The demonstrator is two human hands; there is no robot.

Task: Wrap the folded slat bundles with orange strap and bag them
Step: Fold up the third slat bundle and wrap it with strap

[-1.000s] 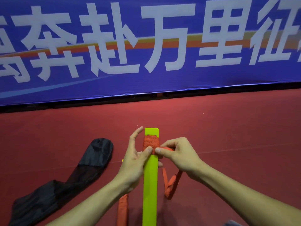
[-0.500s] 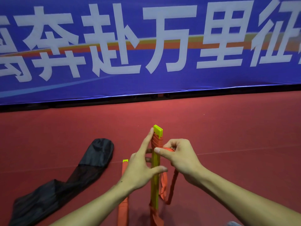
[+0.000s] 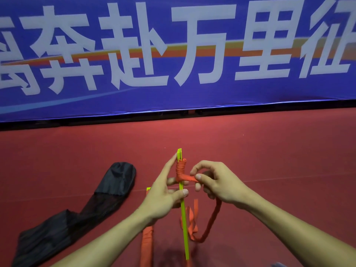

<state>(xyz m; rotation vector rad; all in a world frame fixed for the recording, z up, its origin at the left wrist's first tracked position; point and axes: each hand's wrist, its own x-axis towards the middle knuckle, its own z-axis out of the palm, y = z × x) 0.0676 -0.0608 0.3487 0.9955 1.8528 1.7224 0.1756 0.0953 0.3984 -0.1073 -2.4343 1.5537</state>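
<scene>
A black bag [image 3: 77, 214] lies on the red floor [image 3: 269, 151], well left of the grip. The left hand [image 3: 163, 195] clamps the yellow-green slat bundle [image 3: 184, 228] between thumb and fingers, index finger straight. The bundle shows edge-on, its long axis running away from the person and its far end toward the blue banner [image 3: 192, 97]. Just above that grip, orange strap [image 3: 181, 167] coils the bundle. To the right, the right hand [image 3: 219, 184] pinches the strap's free run.
</scene>
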